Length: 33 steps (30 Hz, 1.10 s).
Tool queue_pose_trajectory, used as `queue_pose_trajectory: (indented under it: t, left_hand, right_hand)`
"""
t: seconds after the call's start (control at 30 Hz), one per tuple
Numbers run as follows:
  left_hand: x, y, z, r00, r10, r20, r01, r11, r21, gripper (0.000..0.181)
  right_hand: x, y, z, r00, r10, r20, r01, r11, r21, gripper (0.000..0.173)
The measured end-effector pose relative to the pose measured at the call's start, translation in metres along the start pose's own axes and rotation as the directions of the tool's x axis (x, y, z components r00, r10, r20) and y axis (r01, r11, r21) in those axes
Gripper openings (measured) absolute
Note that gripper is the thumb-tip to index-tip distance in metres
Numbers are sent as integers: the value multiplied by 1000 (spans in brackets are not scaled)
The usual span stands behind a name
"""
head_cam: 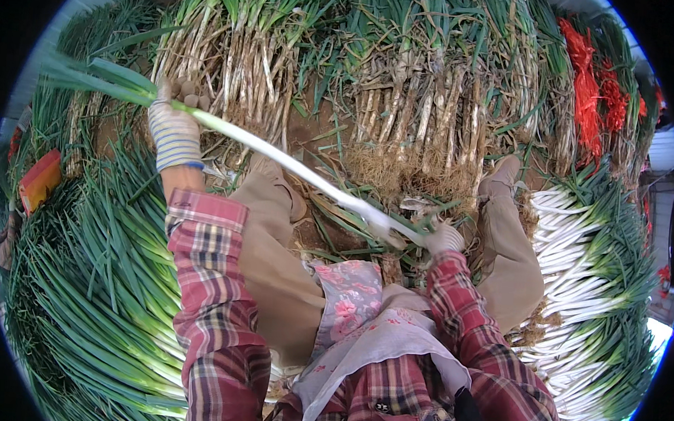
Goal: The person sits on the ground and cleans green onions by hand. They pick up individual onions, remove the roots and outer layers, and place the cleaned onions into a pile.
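Note:
My left hand (177,121), in a striped knit glove with dark-coated fingers, grips a long green onion (272,150) where its white shank turns to green leaves. The onion slants down to the right across the front of me, its leaves blurred at the far left. Near its lower end, my gloved right hand (446,239) is closed on a pale strip (409,232) that runs from the shank. Blur hides whether this strip is peeled outer layer or part of the stalk. Beneath the right hand lie loose green leaf scraps (336,224).
Unpeeled onions with dry skins and roots (426,113) lie in rows ahead. Clean white-stemmed onions (560,265) are stacked at right, more green onions (102,279) at left. Red plastic ties (582,91) hang at upper right. A red-orange packet (39,180) sits far left.

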<state>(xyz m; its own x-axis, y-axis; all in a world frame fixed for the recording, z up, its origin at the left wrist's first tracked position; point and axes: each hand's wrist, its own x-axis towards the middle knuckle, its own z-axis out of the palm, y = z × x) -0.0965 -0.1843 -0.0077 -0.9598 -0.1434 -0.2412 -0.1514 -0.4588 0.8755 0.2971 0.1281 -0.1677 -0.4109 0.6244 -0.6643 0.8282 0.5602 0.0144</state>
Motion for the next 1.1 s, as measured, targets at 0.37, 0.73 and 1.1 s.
queue_pose_trajectory:
  t: [0.37, 0.73, 1.1]
  left_hand:
    - [49, -11, -46, 940, -206, 271, 280, 921, -272, 22]
    - [67, 15, -76, 947, -272, 171, 311, 909, -276, 29]
    - [23, -3, 4, 943, -243, 226, 278, 951, -137, 28]
  right_hand:
    - [-16, -73, -55, 595, -801, -69, 437, 249, 864, 80]
    - [-103, 58, 12, 625, -723, 293, 137, 471, 871, 26]
    - [129, 2, -142, 978, -66, -198, 139, 915, 380, 44]
